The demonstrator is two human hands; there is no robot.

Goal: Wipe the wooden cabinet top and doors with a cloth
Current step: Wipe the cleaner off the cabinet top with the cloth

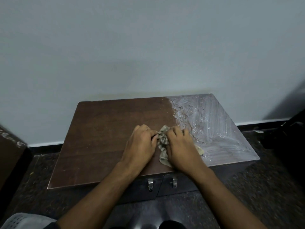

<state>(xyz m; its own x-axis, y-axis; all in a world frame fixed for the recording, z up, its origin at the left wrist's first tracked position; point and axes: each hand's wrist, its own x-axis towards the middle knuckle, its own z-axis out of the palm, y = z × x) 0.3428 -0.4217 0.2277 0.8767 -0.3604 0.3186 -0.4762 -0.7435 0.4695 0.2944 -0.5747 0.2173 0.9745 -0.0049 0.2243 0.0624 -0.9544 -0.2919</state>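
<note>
A low wooden cabinet stands against the wall; its brown top (102, 134) is dry on the left, while the right part (214, 123) is wet and streaked white. A crumpled beige cloth (163, 142) lies near the middle of the top. My left hand (140, 146) pinches the cloth's left side with curled fingers. My right hand (179, 146) grips its right side and covers part of it. Below the front edge, two dark doors (140, 189) with metal handles (150, 184) show.
A pale wall (148, 47) rises right behind the cabinet, with a dark skirting (257, 123) at its foot. Another brown piece of furniture (9, 154) stands at the left. A grey perforated basket (18, 221) sits at the bottom left on the dark speckled floor.
</note>
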